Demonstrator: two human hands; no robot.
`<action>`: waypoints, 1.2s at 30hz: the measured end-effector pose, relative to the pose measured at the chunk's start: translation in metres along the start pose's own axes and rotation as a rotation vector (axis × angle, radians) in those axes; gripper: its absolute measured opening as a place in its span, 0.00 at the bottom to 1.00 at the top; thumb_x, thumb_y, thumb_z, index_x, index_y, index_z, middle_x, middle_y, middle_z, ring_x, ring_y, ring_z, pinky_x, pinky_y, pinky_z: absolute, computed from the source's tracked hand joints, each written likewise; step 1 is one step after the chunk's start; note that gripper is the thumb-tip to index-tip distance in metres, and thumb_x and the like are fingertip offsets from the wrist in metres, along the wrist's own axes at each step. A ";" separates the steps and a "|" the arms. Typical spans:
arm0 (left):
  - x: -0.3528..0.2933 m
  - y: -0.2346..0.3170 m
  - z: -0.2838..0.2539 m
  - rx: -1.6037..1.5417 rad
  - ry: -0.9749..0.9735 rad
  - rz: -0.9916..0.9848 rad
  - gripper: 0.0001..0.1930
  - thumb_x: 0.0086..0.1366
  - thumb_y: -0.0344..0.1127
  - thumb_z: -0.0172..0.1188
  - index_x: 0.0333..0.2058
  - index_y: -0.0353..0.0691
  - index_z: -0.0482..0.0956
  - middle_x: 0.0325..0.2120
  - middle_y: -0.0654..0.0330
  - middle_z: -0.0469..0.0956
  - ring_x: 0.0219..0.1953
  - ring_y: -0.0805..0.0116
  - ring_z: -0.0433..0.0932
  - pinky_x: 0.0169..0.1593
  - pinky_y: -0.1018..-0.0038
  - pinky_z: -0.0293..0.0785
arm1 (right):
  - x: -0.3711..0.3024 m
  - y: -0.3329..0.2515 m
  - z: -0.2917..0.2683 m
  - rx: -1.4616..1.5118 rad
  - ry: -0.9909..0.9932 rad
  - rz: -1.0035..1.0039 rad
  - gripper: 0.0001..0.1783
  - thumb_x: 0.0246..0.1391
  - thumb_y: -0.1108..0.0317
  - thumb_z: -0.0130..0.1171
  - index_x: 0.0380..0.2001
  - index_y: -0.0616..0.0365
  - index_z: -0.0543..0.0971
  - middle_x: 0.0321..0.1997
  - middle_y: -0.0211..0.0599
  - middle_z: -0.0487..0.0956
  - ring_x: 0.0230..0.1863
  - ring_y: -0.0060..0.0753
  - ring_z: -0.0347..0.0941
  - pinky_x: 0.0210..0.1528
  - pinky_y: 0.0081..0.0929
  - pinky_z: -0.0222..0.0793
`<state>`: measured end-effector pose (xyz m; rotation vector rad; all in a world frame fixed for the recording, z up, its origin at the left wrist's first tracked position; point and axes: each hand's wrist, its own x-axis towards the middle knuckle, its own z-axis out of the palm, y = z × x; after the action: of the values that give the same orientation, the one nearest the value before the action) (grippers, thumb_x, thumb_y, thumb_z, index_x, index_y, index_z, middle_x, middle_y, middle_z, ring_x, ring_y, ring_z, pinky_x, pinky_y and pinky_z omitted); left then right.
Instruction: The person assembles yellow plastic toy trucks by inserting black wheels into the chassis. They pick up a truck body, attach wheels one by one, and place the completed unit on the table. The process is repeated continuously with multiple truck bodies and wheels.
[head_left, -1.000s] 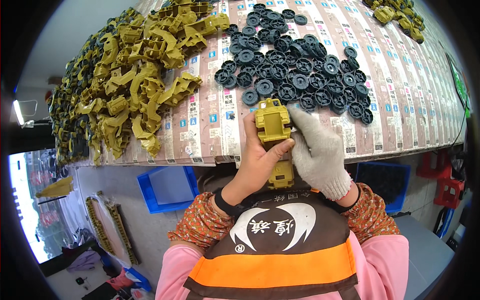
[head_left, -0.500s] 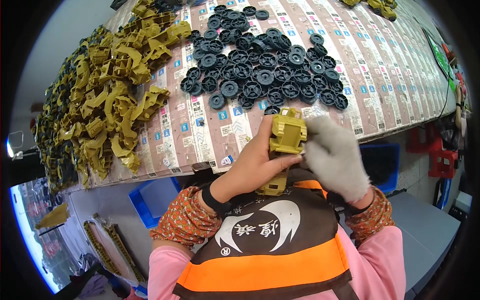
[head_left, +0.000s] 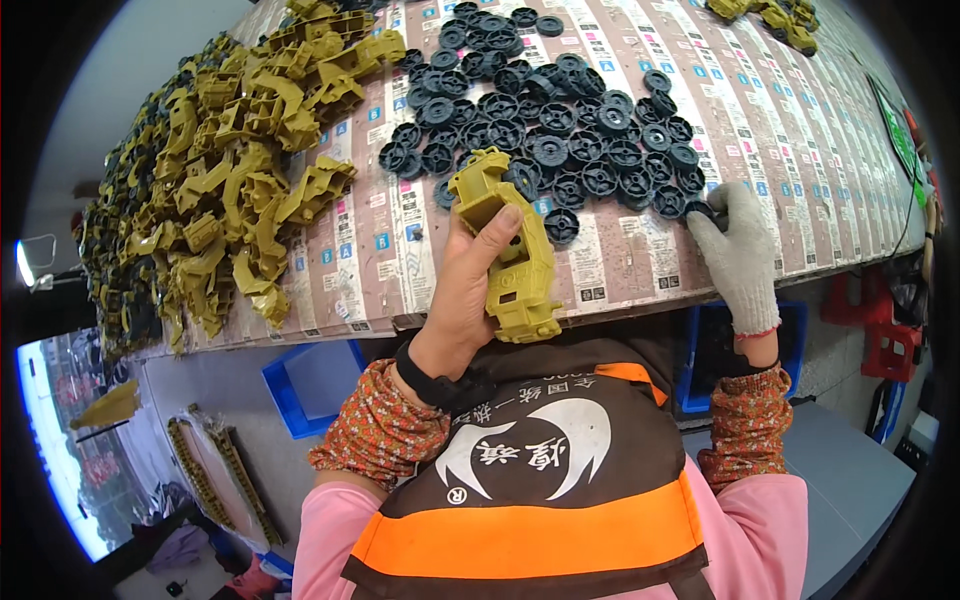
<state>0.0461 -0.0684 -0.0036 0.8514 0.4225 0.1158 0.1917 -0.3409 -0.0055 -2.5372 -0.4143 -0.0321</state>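
My bare left hand (head_left: pixel 462 290) grips a mustard-yellow plastic toy truck body (head_left: pixel 525 275) above the table's near edge, thumb across its upper side. One dark wheel (head_left: pixel 521 178) shows against the body's far right side; whether it is fitted there or lies behind, I cannot tell. My right hand (head_left: pixel 738 255), in a pale grey knitted glove, reaches to the right end of the loose wheels (head_left: pixel 585 148). Its fingertips close on a black toy wheel (head_left: pixel 699 210), partly hidden by the glove.
A tall heap of yellow truck bodies (head_left: pixel 240 170) covers the table's left part. Several yellow pieces (head_left: pixel 785 22) lie at the far right. Blue bins (head_left: pixel 312 385) stand below the near edge, with red stools (head_left: pixel 890 345) at right. Printed paper (head_left: pixel 620 265) covers the table.
My right hand has left the truck body and moved right to the wheels. My left hand has shifted left, turning the truck body so its long side shows.
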 end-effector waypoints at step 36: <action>-0.011 -0.015 0.009 0.297 -0.027 0.539 0.37 0.68 0.24 0.70 0.68 0.43 0.58 0.57 0.60 0.73 0.59 0.69 0.76 0.61 0.69 0.77 | -0.066 -0.119 0.028 0.599 -0.506 -0.210 0.22 0.54 0.79 0.58 0.53 0.60 0.79 0.36 0.57 0.84 0.37 0.63 0.84 0.41 0.50 0.79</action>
<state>0.0388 -0.0876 -0.0066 1.2444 0.1764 0.5485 0.0910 -0.2503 0.0267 -1.8783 -0.7546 0.5774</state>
